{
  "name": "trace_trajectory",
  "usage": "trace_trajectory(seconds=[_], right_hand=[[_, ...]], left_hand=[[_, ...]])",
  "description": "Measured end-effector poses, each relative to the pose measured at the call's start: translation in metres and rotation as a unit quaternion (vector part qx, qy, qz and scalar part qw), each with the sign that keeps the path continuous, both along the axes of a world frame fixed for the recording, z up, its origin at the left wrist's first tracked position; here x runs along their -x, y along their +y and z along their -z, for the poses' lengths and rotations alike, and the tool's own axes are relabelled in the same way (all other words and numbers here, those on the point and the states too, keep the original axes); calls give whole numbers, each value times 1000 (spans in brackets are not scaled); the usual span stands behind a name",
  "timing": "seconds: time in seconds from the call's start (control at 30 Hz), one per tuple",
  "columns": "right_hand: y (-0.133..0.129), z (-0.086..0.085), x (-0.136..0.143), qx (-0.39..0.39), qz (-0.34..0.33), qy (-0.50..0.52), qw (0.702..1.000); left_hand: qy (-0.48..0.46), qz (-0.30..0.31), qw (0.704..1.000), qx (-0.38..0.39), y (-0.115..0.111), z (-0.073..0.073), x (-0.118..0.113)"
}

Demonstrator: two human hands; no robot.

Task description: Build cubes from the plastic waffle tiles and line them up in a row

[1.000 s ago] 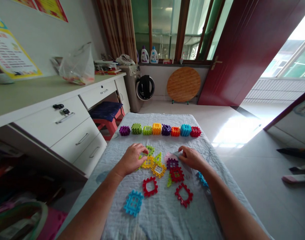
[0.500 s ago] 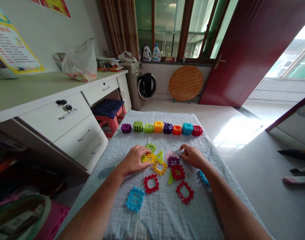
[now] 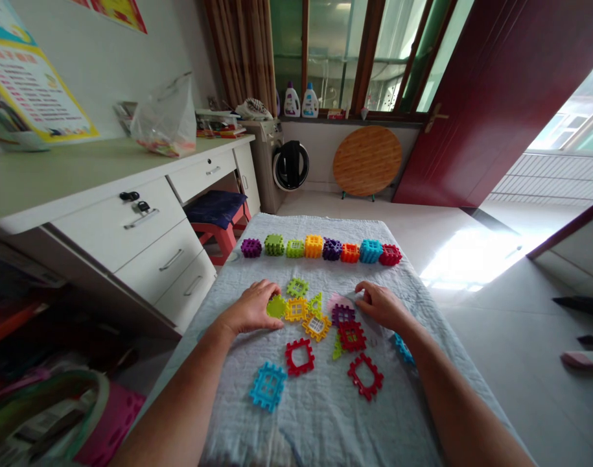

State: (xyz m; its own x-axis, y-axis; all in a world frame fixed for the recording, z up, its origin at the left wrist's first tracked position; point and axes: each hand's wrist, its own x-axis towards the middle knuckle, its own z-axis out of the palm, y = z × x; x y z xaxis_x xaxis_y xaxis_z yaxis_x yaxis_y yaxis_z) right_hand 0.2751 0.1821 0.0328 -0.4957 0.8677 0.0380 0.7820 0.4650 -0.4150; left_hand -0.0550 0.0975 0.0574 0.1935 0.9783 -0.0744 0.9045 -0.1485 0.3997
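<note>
My left hand has its thumb and fingers closed around the edges of a solid lime-green panel. Close by lie a yellow window panel, a second yellow panel, a green window panel and a green triangle piece. Resting over the cloth, my right hand is empty, its fingers loosely bent and the thumb apart from the index finger. Nearest to it are a purple panel and a red window panel. Beneath the right forearm a blue panel is partly hidden.
Along the table's far side runs a row of assembled cubes, including a yellow cube and a blue cube. Nearer me lie two red frames and a blue window panel. A white desk stands left, with a stool.
My left hand has drawn back left from the yellow window panel, taking the lime-green panel with it; both now show more fully. The right hand stays in place. The view has shifted slightly.
</note>
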Motion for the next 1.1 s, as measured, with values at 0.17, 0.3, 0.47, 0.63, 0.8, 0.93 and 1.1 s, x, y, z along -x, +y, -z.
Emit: trace_trajectory(seconds=[0.17, 0.3, 0.47, 0.63, 0.8, 0.93, 1.1], right_hand=[[-1, -3, 1, 5, -1, 2, 1000], [-1, -3, 1, 5, -4, 1, 1000], [0, -1, 0, -1, -6, 1, 1000], [0, 0, 0, -4, -3, 0, 1000], [-1, -1, 0, -5, -8, 4, 1000], [-1, 0, 0, -7, -7, 6, 1000], [-1, 0, 1, -6, -5, 5, 1000]], left_hand=[[-85, -17, 996, 14, -1, -7, 3], [-119, -36, 992, 30, 1, -8, 14], [-72, -45, 996, -38, 5, 0, 19], [-26, -44, 994, -93, 4, 1, 24], [1, 6, 1000, -24, 2, 3, 25], [-21, 6, 1000, -18, 5, 9, 27], [-9, 0, 999, -43, 6, 9, 23]])
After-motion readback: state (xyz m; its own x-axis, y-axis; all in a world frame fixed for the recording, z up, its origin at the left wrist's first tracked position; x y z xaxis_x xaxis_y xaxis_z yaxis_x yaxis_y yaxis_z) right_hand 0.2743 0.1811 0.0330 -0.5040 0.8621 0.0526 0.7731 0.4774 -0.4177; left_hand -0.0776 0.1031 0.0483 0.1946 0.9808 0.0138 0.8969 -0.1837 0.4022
